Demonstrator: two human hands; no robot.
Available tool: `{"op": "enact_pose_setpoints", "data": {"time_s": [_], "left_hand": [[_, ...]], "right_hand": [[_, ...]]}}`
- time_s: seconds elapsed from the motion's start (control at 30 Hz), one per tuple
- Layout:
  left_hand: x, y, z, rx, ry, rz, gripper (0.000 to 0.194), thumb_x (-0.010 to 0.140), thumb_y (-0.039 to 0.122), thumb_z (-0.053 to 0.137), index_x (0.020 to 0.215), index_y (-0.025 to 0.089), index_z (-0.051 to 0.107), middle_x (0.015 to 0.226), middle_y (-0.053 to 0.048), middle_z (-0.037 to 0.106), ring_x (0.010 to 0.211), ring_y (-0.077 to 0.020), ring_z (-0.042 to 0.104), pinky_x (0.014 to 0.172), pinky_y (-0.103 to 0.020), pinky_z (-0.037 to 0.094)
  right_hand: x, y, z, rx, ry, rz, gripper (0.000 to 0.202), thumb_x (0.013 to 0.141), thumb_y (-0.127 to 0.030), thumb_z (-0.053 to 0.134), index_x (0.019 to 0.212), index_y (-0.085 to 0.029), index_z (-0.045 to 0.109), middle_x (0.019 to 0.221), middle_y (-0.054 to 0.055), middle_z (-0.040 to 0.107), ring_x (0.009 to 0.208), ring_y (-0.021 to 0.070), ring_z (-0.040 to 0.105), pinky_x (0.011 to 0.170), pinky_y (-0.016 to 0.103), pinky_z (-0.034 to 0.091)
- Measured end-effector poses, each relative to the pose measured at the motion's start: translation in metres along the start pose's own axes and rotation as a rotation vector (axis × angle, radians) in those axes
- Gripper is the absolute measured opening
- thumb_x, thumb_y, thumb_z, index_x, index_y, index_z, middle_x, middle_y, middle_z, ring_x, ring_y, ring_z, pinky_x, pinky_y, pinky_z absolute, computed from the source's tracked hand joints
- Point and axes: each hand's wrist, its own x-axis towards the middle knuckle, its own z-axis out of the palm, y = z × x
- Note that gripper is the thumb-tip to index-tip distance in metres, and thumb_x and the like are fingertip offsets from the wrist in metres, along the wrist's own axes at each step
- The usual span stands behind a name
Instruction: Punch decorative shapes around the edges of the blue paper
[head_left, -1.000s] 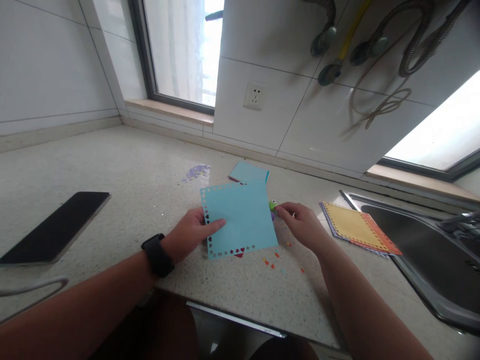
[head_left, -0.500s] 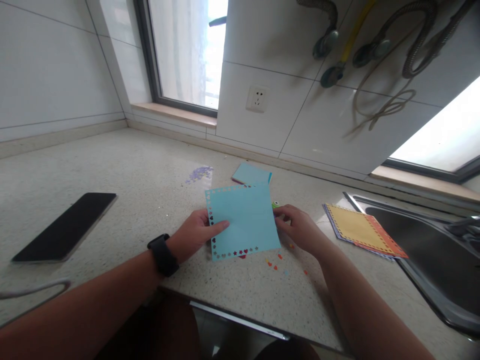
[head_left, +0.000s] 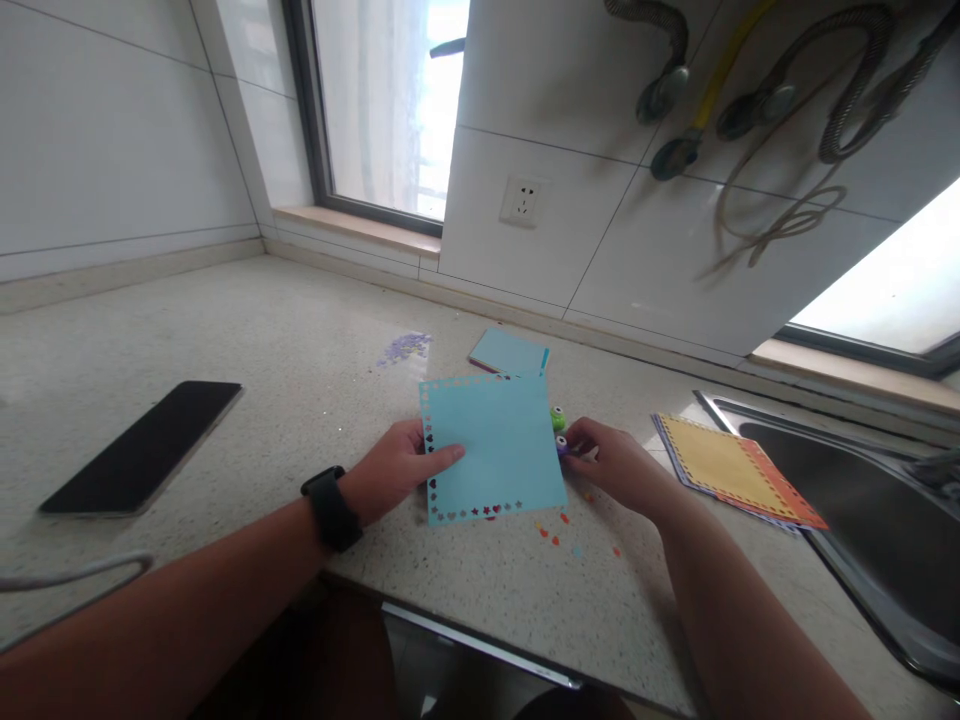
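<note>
On the speckled worktop (head_left: 247, 330), between the dark phone (head_left: 142, 447) and the steel sink (head_left: 862, 480), we hold a light blue paper sheet (head_left: 491, 447). It is nearly square, lies almost flat, and has punched shapes along its far, left and near borders. The right border looks plain as far as we can tell, and it faces the sink. Our left hand (head_left: 394, 468) pinches the sheet's left edge, thumb on top. Our right hand (head_left: 619, 463) closes around a small green and purple punch (head_left: 559, 425) at the sheet's right edge, on the sink side. To punch well, we judge it best to keep the sheet taut and level, seat that edge fully in the punch's slot, and space each press evenly. Toward the sink lies a stack of yellow and orange sheets (head_left: 731, 468); loose confetti (head_left: 559, 530) dots the worktop just nearer us.
</note>
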Motion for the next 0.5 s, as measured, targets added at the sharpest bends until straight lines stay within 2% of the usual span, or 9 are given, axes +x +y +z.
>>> {"op": "enact_pose_setpoints", "data": {"time_s": [0.23, 0.5], "left_hand": [[-0.0002, 0.0024, 0.0014, -0.014, -0.017, -0.006, 0.036, 0.084, 0.038, 0.077, 0.114, 0.017, 0.074, 0.109, -0.01, 0.079, 0.098, -0.0262, 0.073, 0.09, -0.046, 0.057], [-0.0007, 0.0042, 0.0014, 0.003, -0.03, 0.029, 0.035, 0.085, 0.038, 0.075, 0.114, 0.019, 0.074, 0.108, -0.01, 0.079, 0.099, -0.0261, 0.073, 0.09, -0.044, 0.057]], "right_hand": [[-0.0006, -0.0056, -0.0033, 0.017, -0.019, -0.108, 0.027, 0.093, -0.038, 0.057, 0.113, -0.024, 0.071, 0.1, 0.008, 0.076, 0.085, 0.0233, 0.068, 0.074, 0.036, 0.051], [0.0011, -0.0051, -0.0033, -0.014, 0.034, -0.064, 0.023, 0.091, -0.042, 0.061, 0.098, -0.023, 0.072, 0.092, 0.008, 0.075, 0.078, 0.0237, 0.068, 0.068, 0.035, 0.05]]}}
